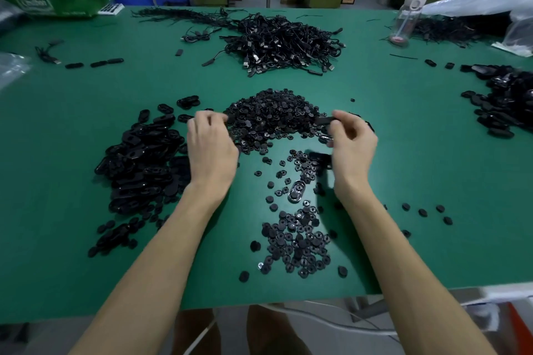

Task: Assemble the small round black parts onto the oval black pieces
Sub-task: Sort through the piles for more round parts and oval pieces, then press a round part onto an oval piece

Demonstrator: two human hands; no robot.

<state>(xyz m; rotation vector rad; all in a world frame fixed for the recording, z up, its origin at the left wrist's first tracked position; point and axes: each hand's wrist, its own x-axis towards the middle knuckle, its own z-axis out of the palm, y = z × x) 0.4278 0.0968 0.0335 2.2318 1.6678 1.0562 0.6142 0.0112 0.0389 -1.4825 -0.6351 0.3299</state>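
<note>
On the green table (115, 81) our right hand (350, 143) pinches an oval black piece (323, 119) over the heap of round parts (271, 112), our left hand (212, 144) curls at its edge, contents hidden; we should seat one part squarely.

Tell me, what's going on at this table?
A person's right-hand grip pinches an oval black piece at the right edge of the pile of small round parts. The left-hand grip reaches into that pile's left edge; whether it holds one is unclear. More oval pieces are heaped further left.
</note>
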